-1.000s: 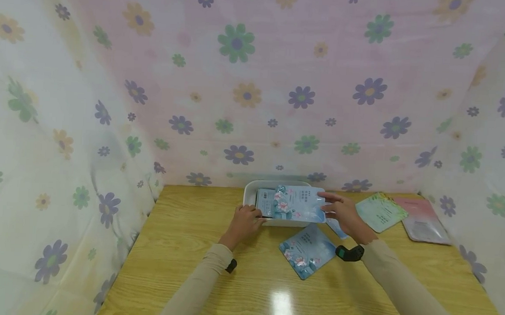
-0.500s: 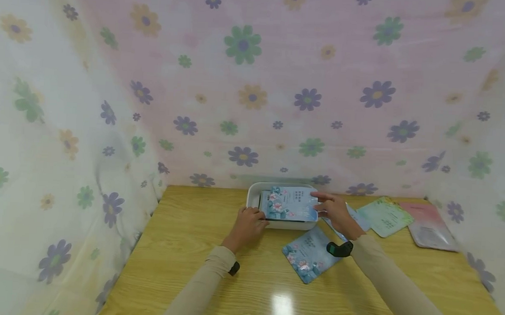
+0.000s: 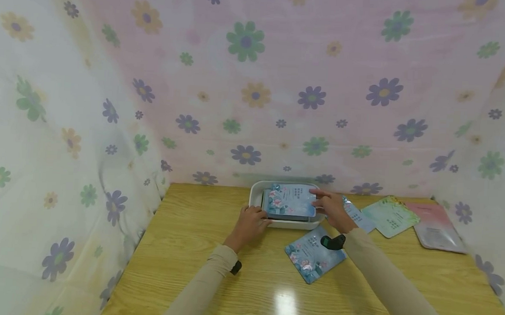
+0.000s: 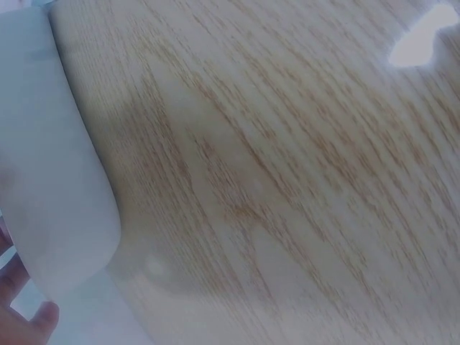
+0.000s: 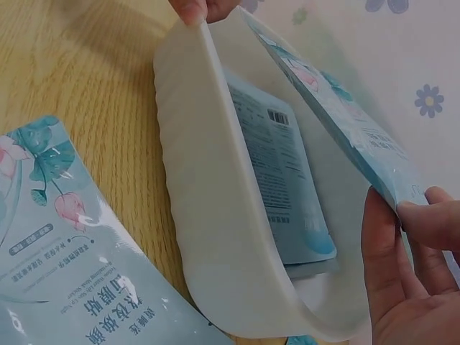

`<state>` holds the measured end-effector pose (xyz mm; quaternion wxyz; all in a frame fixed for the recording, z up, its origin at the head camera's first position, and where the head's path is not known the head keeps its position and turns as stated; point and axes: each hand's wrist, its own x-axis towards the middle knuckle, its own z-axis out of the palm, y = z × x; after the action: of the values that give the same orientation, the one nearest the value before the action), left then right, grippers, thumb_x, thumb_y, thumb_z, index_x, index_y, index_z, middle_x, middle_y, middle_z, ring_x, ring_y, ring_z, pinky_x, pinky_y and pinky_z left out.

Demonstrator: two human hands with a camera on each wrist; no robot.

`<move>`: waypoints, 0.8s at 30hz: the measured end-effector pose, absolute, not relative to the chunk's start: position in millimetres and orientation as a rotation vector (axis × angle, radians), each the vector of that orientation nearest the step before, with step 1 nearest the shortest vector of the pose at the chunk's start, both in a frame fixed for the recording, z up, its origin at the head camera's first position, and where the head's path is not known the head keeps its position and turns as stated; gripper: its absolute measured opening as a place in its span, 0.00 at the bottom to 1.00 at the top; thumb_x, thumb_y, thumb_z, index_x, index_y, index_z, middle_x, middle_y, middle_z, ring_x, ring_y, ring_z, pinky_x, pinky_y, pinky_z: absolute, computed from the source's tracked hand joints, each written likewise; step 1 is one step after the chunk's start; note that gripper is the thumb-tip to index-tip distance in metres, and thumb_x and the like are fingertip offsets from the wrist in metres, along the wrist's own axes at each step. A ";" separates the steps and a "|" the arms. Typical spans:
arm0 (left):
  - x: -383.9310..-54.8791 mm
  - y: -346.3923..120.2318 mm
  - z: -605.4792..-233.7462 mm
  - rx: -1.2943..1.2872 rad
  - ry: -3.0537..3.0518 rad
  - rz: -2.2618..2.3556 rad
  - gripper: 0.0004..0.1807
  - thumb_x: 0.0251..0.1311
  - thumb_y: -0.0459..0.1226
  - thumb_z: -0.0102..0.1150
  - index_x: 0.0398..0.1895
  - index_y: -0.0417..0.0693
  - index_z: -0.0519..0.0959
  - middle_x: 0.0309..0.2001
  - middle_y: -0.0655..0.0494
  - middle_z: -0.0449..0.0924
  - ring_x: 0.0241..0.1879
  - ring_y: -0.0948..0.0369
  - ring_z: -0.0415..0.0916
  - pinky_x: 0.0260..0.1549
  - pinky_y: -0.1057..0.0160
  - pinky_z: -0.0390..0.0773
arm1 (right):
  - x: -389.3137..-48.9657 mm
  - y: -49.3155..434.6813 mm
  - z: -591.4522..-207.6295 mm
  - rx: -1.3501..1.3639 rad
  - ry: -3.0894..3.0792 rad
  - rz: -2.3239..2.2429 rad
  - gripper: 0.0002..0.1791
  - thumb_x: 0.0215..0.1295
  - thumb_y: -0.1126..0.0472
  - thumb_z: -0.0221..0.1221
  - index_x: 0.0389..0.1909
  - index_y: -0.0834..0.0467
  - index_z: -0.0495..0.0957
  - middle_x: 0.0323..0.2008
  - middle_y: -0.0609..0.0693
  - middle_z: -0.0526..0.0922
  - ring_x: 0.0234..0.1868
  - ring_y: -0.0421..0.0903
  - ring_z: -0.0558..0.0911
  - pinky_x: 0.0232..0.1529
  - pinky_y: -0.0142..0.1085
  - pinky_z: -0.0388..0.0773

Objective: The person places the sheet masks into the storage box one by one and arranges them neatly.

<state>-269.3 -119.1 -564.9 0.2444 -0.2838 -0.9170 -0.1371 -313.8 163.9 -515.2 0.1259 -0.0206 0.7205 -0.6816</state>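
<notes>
A white plastic storage box (image 3: 293, 225) stands at the back of the table. My left hand (image 3: 249, 226) grips its front left rim; in the right wrist view, that hand's fingertips (image 5: 192, 10) pinch the rim. A pale blue face mask packet (image 3: 292, 200) with printed flowers is over the box. My right hand (image 3: 334, 210) pinches its right edge between thumb and fingers. In the right wrist view the held packet (image 5: 345, 122) tilts above the opening. Inside lies another blue packet (image 5: 277, 172), barcode side showing.
Another blue packet (image 3: 313, 260) lies in front of the box. To its right lie a partly hidden blue packet (image 3: 356, 217), a green packet (image 3: 391, 216) and a pink packet (image 3: 437, 226). Flowered cloth (image 3: 282, 73) hangs behind and at both sides.
My right hand has carried the held packet leftward over the box, where it now covers more of the packets inside. My left hand stays on the rim. The view has shifted slightly.
</notes>
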 end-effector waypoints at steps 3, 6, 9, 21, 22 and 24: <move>-268.2 -118.7 -563.5 -0.777 -2.493 -0.371 0.11 0.55 0.48 0.65 0.29 0.52 0.83 0.30 0.57 0.78 0.33 0.56 0.76 0.45 0.48 0.72 | -316.7 161.4 -519.2 -0.042 2.101 -1.989 0.26 0.66 0.72 0.47 0.66 0.64 0.65 0.64 0.63 0.58 0.44 0.49 0.73 0.38 0.36 0.77; -267.2 -118.2 -562.4 -0.780 -2.482 -0.368 0.10 0.54 0.48 0.66 0.29 0.52 0.83 0.30 0.57 0.79 0.33 0.56 0.76 0.45 0.47 0.72 | -319.7 158.2 -522.5 -0.019 2.108 -1.989 0.26 0.65 0.72 0.47 0.65 0.64 0.66 0.64 0.64 0.59 0.44 0.50 0.73 0.38 0.38 0.77; -266.7 -118.1 -561.8 -0.784 -2.484 -0.371 0.10 0.54 0.48 0.66 0.29 0.52 0.83 0.30 0.57 0.78 0.33 0.56 0.76 0.45 0.47 0.72 | -322.5 155.4 -524.5 0.016 2.117 -1.986 0.25 0.65 0.72 0.48 0.64 0.64 0.67 0.63 0.64 0.60 0.44 0.53 0.73 0.38 0.40 0.77; -267.2 -119.1 -560.5 -0.774 -2.499 -0.371 0.10 0.54 0.47 0.67 0.29 0.52 0.83 0.30 0.57 0.78 0.34 0.56 0.75 0.45 0.47 0.72 | -337.7 140.9 -537.6 -0.005 2.502 -1.678 0.22 0.54 0.75 0.57 0.53 0.71 0.75 0.53 0.69 0.74 0.43 0.55 0.77 0.36 0.42 0.79; -266.9 -118.9 -560.2 -0.771 -2.504 -0.370 0.10 0.54 0.47 0.67 0.29 0.52 0.83 0.31 0.58 0.78 0.34 0.57 0.75 0.45 0.48 0.72 | -339.0 139.7 -538.4 -0.018 2.559 -1.619 0.22 0.52 0.75 0.58 0.52 0.71 0.76 0.51 0.68 0.75 0.42 0.55 0.76 0.35 0.41 0.78; -266.5 -118.4 -560.3 -0.767 -2.514 -0.369 0.10 0.54 0.48 0.66 0.29 0.53 0.83 0.31 0.58 0.78 0.35 0.57 0.75 0.45 0.48 0.72 | -341.0 137.4 -539.3 -0.055 2.656 -1.518 0.23 0.48 0.76 0.57 0.50 0.72 0.77 0.49 0.68 0.77 0.39 0.55 0.74 0.34 0.40 0.75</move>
<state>-266.5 -118.4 -560.3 0.2411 -0.2805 -0.9192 -0.1350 -341.0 137.4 -539.3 0.0408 -0.0178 0.8673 -0.4958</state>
